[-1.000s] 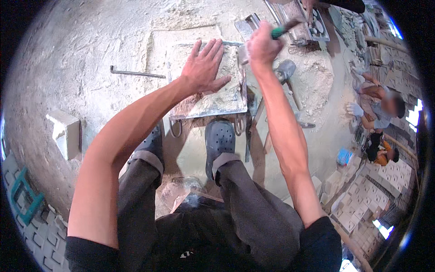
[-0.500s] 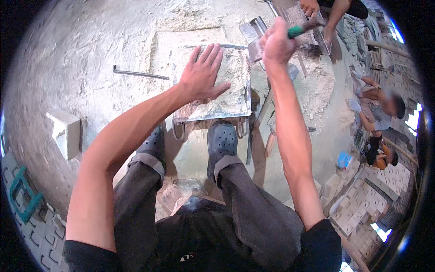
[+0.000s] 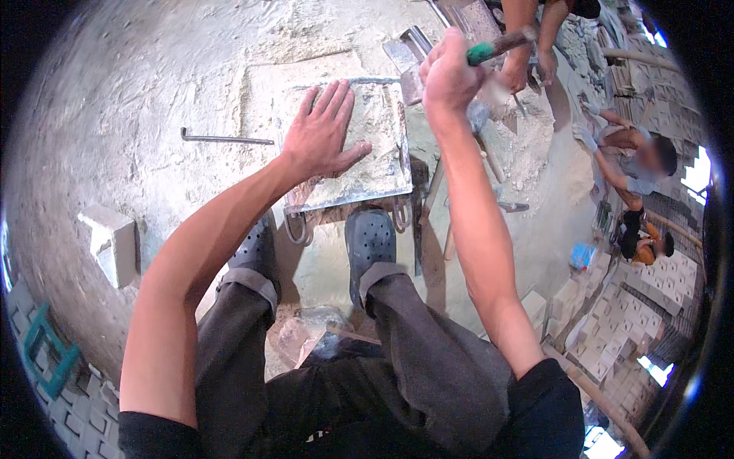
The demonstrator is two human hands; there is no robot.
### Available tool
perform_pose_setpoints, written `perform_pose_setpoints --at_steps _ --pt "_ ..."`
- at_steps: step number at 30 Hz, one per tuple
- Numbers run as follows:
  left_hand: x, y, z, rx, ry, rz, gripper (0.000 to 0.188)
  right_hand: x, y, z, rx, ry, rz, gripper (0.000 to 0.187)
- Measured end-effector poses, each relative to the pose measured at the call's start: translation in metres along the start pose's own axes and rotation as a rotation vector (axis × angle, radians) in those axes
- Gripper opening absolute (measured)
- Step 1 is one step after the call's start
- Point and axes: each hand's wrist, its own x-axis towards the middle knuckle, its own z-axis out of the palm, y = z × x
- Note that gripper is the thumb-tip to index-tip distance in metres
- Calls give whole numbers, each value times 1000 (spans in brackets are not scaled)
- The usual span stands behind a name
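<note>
My left hand (image 3: 321, 126) lies flat, fingers slightly spread, on pale powdery material in a square metal frame (image 3: 352, 200). Two metal loop handles (image 3: 300, 228) stick out of the frame's near side. Beyond its far right corner, my right hand (image 3: 451, 80) is closed round a tool with a green and dark brown handle (image 3: 482, 52), raised above the ground. A flat metal piece (image 3: 410, 83) shows just left of that hand; whether it belongs to the tool I cannot tell. The grip hides the rest of the tool.
A thin bent metal bar (image 3: 228, 140) lies left of the frame, and a pale block (image 3: 111, 243) farther left. Long-handled tools (image 3: 492, 159) lie on the right. A co-worker's hands (image 3: 527, 74) work at the far right. Other people sit beyond, near stacked blocks (image 3: 612, 325).
The whole view has shifted slightly. A co-worker's hand at the far right has come nearer, beside the raised tool. My left hand stays on the frame, and my right hand keeps its grip.
</note>
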Motion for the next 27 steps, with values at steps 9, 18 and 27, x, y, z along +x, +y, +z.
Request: perform_pose_setpoints --at_steps 9,18,27 --pt "-4 -3 4 -1 9 -7 97 -5 21 18 15 49 -111 37" --pt "0 -1 7 -18 58 20 97 4 58 -6 -186 67 71 37" --pt "5 7 -1 -34 57 32 97 -11 80 -14 -230 150 -58 44"
